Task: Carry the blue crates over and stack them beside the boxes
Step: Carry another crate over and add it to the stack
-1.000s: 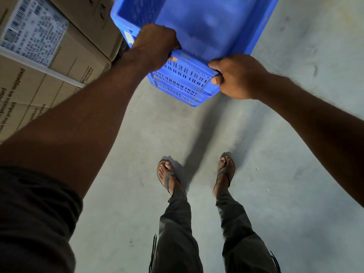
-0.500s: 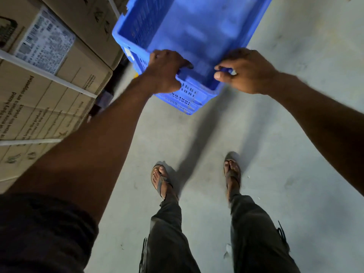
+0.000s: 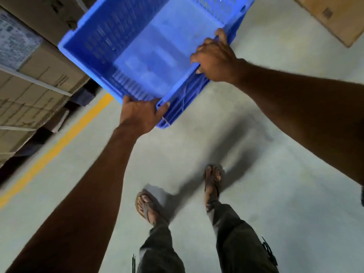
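A blue plastic crate [image 3: 149,48] with slotted walls hangs above the floor in front of me, empty and turned at an angle. My left hand [image 3: 141,113] grips its near rim close to the corner. My right hand [image 3: 214,60] holds the right-hand rim, fingers curled over the edge. Stacked cardboard boxes [image 3: 33,81] with white straps and a printed label stand right beside the crate on the left.
A yellow line [image 3: 59,144] runs along the grey concrete floor [image 3: 256,154] next to the boxes. Another cardboard box [image 3: 338,18] sits at the top right. My sandalled feet [image 3: 147,207] stand below the crate.
The crate has swung round and come nearer and to the right. My right hand has shifted from the near edge to the right rim. The yellow line has come into view.
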`<control>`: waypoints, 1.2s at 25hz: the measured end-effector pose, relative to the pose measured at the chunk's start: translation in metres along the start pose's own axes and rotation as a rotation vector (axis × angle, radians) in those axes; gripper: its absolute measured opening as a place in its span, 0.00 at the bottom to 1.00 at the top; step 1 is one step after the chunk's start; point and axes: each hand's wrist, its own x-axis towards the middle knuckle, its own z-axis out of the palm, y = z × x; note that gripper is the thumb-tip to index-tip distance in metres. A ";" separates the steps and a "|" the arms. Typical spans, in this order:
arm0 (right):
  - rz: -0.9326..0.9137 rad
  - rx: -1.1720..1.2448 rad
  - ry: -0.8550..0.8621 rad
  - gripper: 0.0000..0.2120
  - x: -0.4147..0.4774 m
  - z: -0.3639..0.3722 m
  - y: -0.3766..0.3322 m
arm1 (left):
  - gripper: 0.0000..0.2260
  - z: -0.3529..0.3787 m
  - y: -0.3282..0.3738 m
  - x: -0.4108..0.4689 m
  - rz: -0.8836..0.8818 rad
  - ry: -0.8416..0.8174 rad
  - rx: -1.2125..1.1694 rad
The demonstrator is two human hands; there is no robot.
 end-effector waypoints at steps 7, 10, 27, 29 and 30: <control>-0.038 0.042 -0.234 0.15 0.028 -0.009 0.006 | 0.30 -0.018 0.010 0.003 -0.002 -0.108 -0.055; -0.036 -0.017 -0.244 0.16 0.034 -0.004 0.008 | 0.34 -0.011 0.013 0.006 -0.118 -0.236 -0.057; -0.286 0.009 -0.046 0.15 0.053 0.011 0.142 | 0.23 -0.029 0.115 0.114 -0.916 -0.242 -0.277; -0.303 -0.005 -0.007 0.16 0.046 0.017 0.140 | 0.21 -0.028 0.122 0.111 -0.918 -0.230 -0.267; -0.306 -0.007 -0.009 0.16 0.046 0.015 0.140 | 0.21 -0.029 0.119 0.113 -0.928 -0.233 -0.265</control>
